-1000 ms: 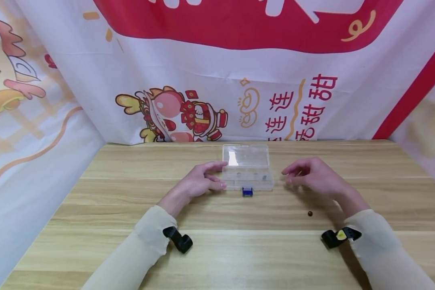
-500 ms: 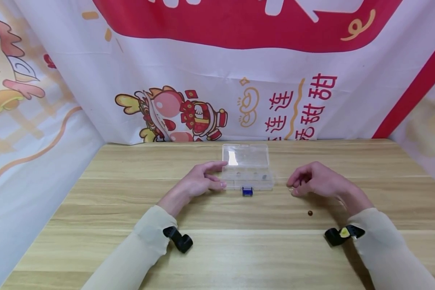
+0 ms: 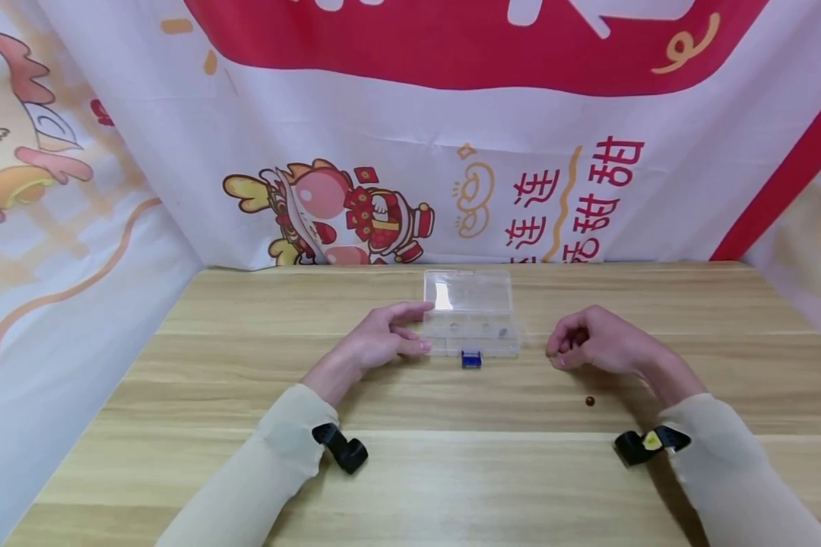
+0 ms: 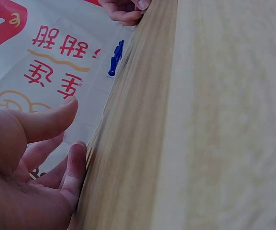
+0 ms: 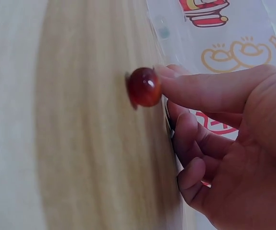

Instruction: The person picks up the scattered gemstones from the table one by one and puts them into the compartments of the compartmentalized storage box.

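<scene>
A clear plastic compartment box stands with its lid raised at the back and a blue latch at its front. My left hand rests at its left side, index finger by the lid and thumb at the front corner, fingers spread. To the right of the box, my right hand pinches a tiny pale piece between thumb and index fingertips; its kind is mostly hidden by them. Nearer to me lies a glossy reddish-brown bead, which overlaps the thumb tip in the right wrist view.
Inside the box are several small pieces, among them a grey-green one. The wooden table ends at a printed white and red cloth behind. Black wrist cameras are strapped over both sleeves.
My right hand has moved away from the box, rightward and slightly nearer, and its thumb and index fingertips have come together on the pale piece. My left hand stays at the box.
</scene>
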`<action>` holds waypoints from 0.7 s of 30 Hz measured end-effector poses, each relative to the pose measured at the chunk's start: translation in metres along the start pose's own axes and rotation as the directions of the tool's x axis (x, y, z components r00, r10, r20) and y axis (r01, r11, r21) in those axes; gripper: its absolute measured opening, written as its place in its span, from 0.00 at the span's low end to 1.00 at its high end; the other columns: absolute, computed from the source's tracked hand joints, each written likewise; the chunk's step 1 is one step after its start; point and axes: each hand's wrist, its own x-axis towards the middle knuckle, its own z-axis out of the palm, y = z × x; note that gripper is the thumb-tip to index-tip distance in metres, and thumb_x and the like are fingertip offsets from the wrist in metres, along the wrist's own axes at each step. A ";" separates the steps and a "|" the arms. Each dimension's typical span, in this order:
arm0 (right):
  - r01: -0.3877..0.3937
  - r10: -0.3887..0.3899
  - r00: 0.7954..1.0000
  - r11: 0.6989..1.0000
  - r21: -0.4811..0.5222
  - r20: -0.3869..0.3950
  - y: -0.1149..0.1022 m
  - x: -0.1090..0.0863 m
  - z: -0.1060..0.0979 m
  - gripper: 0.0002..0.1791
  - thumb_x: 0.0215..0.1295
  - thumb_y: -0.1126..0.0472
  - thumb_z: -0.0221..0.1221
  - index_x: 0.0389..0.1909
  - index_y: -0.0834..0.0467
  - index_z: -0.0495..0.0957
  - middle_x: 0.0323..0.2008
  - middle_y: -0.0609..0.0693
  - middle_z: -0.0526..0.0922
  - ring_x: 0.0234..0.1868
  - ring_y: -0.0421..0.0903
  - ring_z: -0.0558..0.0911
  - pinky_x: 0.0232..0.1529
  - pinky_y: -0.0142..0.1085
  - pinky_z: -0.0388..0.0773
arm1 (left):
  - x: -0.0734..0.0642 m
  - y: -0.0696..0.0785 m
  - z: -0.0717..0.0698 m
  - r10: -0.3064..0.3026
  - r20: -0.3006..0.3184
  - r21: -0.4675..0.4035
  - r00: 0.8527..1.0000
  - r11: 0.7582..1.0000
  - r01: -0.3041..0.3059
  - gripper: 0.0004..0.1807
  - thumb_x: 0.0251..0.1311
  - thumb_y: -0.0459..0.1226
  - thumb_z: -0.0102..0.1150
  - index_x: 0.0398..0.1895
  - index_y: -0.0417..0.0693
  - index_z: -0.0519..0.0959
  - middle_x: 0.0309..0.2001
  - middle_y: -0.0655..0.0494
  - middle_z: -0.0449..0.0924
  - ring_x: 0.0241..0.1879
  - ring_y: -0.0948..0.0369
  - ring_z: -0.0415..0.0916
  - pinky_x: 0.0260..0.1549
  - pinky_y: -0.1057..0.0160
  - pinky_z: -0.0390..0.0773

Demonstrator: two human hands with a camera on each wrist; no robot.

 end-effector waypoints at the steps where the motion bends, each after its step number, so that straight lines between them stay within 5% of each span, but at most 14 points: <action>1: 0.008 -0.008 1.000 1.000 -0.005 -0.001 0.000 0.000 0.000 0.07 0.64 0.65 0.72 0.41 0.59 0.86 0.36 0.51 0.83 0.40 0.47 0.76 0.40 0.33 0.75 | 0.000 0.000 0.000 0.005 0.002 0.000 1.000 1.000 -0.005 0.38 0.63 0.33 0.74 0.75 0.67 0.75 0.74 0.57 0.74 0.54 0.56 0.81 0.50 0.64 0.82; 11: 0.022 -0.023 0.999 0.998 -0.055 -0.033 -0.008 -0.002 0.001 0.06 0.67 0.62 0.70 0.41 0.58 0.86 0.38 0.50 0.85 0.41 0.48 0.75 0.42 0.35 0.72 | -0.002 0.001 -0.002 0.002 0.009 -0.003 1.000 1.000 -0.002 0.37 0.64 0.34 0.73 0.75 0.66 0.74 0.74 0.55 0.74 0.54 0.56 0.80 0.52 0.63 0.81; 21: 0.040 -0.043 0.988 0.999 -0.023 -0.149 -0.022 -0.004 0.003 0.05 0.70 0.62 0.68 0.42 0.58 0.84 0.36 0.53 0.83 0.38 0.49 0.76 0.37 0.35 0.74 | 0.000 0.001 0.000 -0.011 0.003 0.005 1.000 1.000 0.011 0.36 0.64 0.34 0.73 0.74 0.68 0.75 0.73 0.56 0.74 0.54 0.55 0.79 0.52 0.63 0.80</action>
